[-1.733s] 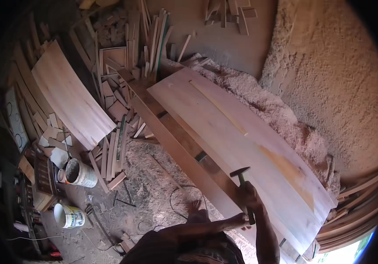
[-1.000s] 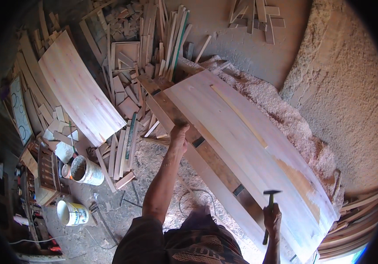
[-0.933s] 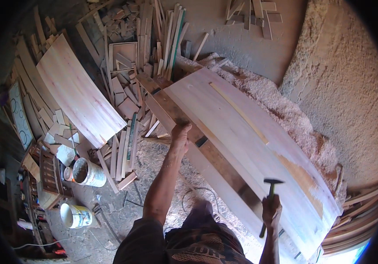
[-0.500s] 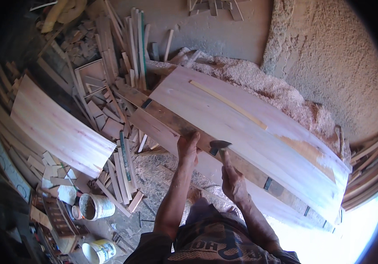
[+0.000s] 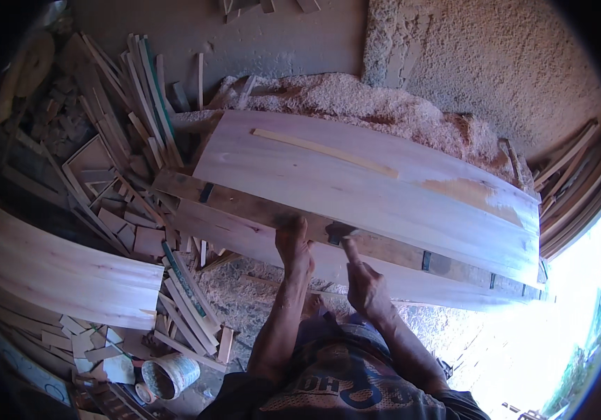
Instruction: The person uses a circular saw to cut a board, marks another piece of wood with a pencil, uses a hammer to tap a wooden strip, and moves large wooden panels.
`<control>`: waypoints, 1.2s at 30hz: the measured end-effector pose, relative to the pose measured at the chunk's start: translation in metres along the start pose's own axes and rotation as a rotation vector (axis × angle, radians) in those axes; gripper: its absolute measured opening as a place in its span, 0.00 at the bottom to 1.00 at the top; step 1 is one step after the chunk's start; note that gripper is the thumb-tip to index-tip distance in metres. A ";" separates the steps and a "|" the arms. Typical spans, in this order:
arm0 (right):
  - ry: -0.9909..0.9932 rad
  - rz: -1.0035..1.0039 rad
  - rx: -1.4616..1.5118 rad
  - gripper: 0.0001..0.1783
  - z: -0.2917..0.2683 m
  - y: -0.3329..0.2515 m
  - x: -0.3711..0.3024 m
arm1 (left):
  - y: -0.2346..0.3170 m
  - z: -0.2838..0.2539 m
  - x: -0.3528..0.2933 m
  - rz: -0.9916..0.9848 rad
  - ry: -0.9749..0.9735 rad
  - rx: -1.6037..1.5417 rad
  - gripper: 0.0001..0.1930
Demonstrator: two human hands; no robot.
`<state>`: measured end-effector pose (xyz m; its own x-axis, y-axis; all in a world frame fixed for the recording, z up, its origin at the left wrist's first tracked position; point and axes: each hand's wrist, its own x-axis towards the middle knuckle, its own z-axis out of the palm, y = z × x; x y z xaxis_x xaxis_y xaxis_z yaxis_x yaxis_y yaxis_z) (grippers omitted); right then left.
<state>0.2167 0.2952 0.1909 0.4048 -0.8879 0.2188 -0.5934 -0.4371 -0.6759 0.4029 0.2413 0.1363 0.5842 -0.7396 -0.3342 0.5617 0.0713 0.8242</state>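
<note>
A long, narrow brown plank [image 5: 251, 208] with several black clips spaced along it lies in front of me, slanting down to the right. My left hand [image 5: 295, 246] grips its near edge, thumb on top and fingers mostly hidden below. In my right hand [image 5: 368, 288] is a hammer [image 5: 351, 250], held by its wooden handle. The dark head, slightly blurred, is over the plank beside a black clip [image 5: 334, 239]; I cannot tell whether it touches. A wide, pale wooden panel [image 5: 300, 168] lies just beyond the plank, and another pale panel [image 5: 225, 227] shows on its near side.
A thin wooden strip [image 5: 325, 152] rests on the far panel. Behind it rises a heap of wood shavings [image 5: 342, 98] against the wall. At left are a curved pale panel [image 5: 69, 269], scrap wood [image 5: 188, 301] and a white bucket [image 5: 171, 376]. Bright light enters at right.
My view has turned, so the plank and panels lie more level and the left-hand pile sits lower. Both hands stay at the same stretch of plank, the left gripping it, the right holding the hammer.
</note>
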 end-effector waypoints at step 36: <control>0.036 0.088 -0.447 0.16 -0.182 0.283 -0.124 | -0.093 -0.014 0.064 0.315 0.225 0.225 0.08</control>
<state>-0.1284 0.2548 0.1008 0.3201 -0.9253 0.2035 -0.8696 -0.3722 -0.3244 0.3966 0.1966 0.0317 0.8335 -0.5389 -0.1216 0.2091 0.1040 0.9724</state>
